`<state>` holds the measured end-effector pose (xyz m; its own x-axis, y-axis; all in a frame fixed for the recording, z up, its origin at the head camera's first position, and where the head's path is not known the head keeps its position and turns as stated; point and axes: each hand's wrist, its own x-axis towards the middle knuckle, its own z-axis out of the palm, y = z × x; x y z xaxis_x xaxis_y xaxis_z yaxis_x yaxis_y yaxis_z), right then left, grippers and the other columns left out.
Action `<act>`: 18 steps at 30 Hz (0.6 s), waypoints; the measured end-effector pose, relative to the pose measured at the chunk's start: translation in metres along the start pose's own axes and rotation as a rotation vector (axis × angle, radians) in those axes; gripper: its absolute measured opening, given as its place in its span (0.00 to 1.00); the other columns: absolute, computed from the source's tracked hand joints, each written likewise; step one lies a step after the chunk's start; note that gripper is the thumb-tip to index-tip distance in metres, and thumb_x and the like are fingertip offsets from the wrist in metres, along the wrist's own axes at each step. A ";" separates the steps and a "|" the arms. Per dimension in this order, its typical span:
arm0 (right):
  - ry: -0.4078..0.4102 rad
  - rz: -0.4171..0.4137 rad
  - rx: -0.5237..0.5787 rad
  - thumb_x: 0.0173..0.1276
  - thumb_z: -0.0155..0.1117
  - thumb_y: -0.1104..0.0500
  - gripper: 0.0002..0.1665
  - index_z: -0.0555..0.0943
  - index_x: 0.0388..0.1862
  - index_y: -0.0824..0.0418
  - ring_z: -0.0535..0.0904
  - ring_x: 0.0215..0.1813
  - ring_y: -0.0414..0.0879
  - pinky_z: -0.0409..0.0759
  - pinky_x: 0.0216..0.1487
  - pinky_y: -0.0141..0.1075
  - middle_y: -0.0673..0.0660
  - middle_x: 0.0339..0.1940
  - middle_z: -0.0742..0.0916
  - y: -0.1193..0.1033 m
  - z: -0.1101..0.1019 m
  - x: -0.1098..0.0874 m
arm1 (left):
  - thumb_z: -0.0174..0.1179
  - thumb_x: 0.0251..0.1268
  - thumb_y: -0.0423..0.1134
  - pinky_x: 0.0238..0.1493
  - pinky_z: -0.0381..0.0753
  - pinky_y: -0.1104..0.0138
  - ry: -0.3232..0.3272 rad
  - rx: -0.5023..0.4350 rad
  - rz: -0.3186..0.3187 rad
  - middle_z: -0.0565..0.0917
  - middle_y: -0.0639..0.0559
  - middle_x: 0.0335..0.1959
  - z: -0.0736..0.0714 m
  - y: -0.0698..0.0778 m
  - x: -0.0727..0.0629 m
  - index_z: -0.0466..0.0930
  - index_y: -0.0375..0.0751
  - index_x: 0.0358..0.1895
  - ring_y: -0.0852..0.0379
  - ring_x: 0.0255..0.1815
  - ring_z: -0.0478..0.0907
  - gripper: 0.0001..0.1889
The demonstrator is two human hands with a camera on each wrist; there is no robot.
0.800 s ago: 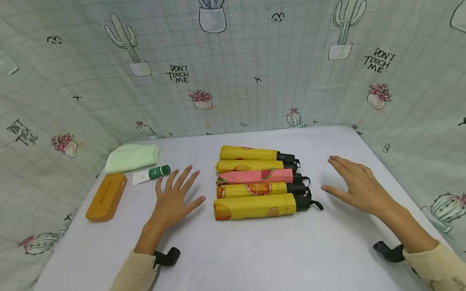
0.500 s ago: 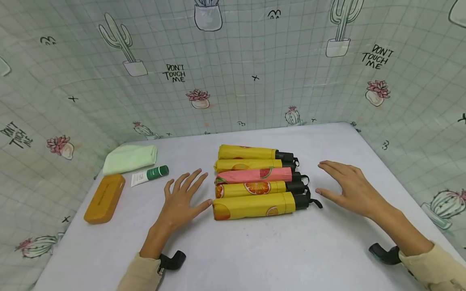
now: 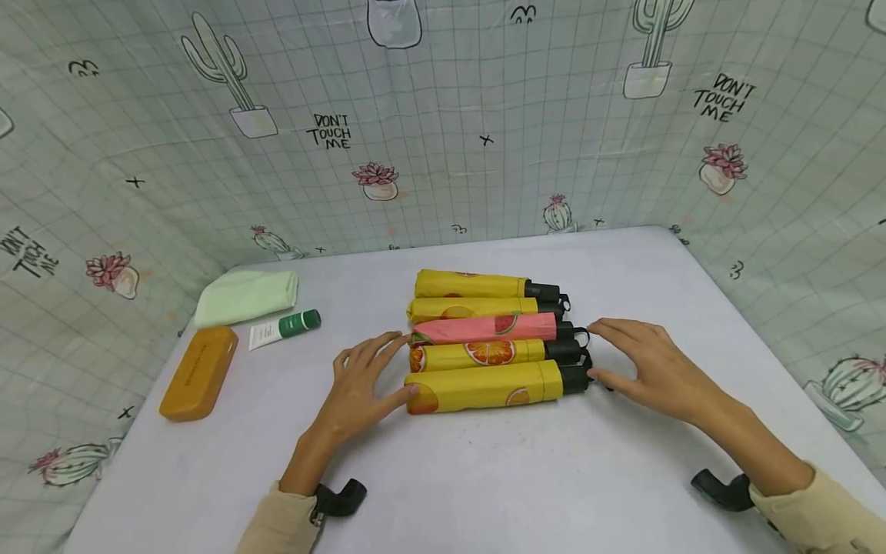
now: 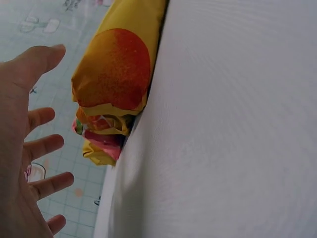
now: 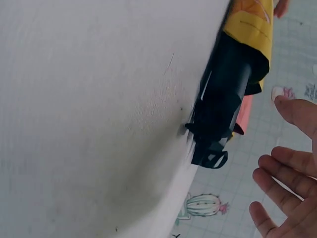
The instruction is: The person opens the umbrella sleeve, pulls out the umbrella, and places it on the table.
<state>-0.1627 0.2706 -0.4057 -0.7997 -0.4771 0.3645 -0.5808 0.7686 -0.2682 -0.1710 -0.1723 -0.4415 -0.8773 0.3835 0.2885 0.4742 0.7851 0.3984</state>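
Several folded umbrellas lie side by side on the white table. The nearest is a yellow umbrella (image 3: 477, 387), and a pink umbrella (image 3: 471, 330) lies in the middle of the row. My left hand (image 3: 356, 392) is at their left ends, fingers spread, thumb overlapping the nearest umbrella's end in the head view. In the left wrist view the fingers stand apart beside that orange-printed end (image 4: 116, 69). My right hand (image 3: 644, 365) is at the black handles, fingers extended, thumb tip by the nearest handle (image 3: 574, 379). Both palms face the row, and neither hand grips anything.
To the left lie a brown-orange case (image 3: 199, 375), a white tube with a green cap (image 3: 285, 329) and a folded pale green cloth (image 3: 247, 297). A curtain (image 3: 443, 177) printed with cacti hangs behind and around the table (image 3: 484, 485).
Both hands have moved inward to the two ends of the umbrella row, the left hand rightward and the right hand leftward. The umbrellas stay in place on the table.
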 end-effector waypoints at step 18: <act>-0.077 -0.044 0.009 0.62 0.76 0.52 0.31 0.79 0.62 0.59 0.74 0.63 0.58 0.68 0.62 0.57 0.59 0.62 0.81 -0.028 0.016 0.006 | 0.65 0.62 0.63 0.62 0.70 0.52 0.024 -0.208 -0.023 0.73 0.60 0.63 0.005 0.001 -0.007 0.73 0.56 0.66 0.56 0.61 0.71 0.32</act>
<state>-0.1540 0.2398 -0.4101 -0.7826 -0.5416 0.3070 -0.6165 0.7427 -0.2614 -0.1648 -0.1723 -0.4474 -0.8872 0.3528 0.2974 0.4614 0.6749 0.5759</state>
